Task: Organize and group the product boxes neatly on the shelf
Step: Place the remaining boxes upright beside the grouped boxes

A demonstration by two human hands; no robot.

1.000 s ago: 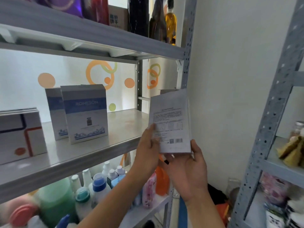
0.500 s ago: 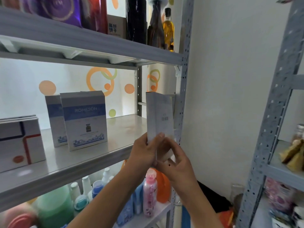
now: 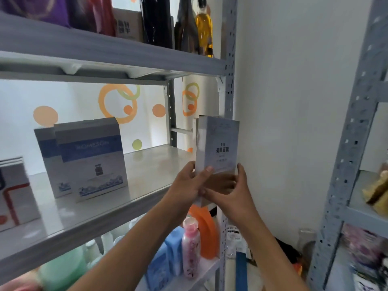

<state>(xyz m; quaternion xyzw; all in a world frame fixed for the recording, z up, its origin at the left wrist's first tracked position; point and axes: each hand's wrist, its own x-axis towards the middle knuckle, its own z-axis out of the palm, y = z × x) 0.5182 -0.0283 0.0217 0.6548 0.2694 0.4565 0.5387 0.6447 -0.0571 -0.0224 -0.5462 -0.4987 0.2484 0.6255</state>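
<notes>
Head view: upright pale-grey box (image 3: 217, 145)

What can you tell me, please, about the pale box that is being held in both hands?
The pale box is a slim, upright carton, seemingly cardboard, greyish white with dark printed characters on its front. It looks closed and stands roughly vertical at the right end of the middle shelf, beside the perforated post. The left hand and the right hand grip its lower part; its bottom edge is hidden behind them.
</notes>
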